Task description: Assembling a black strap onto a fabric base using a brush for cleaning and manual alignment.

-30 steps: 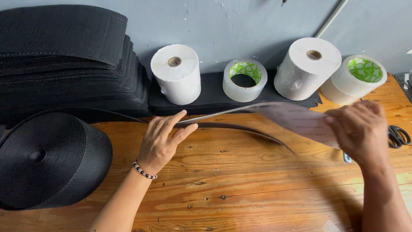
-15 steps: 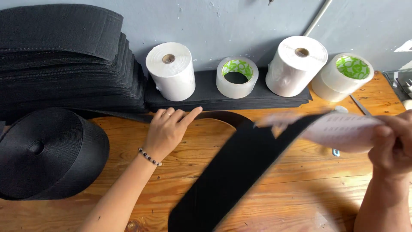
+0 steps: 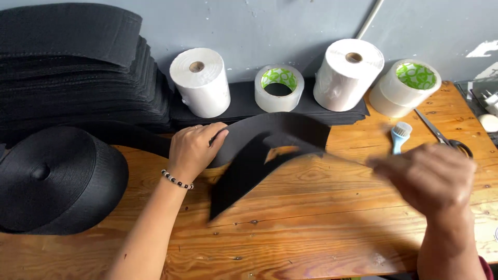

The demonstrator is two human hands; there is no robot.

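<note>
Head view: wooden table as landmark.
Left hand: presses down the black strap, fingers curled on its edge.
Strap: lies on the table centre, twisted.
Right hand: blurred, grip cannot be told.
Black roll: table's left end.

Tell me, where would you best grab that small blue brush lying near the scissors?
Probably by its blue handle, coming from above and from the near side. The brush lies flat on the wooden table with its white bristle head toward the wall and its handle pointing toward the person. The scissors lie just to its right, so the left side offers more room for fingers.
</note>
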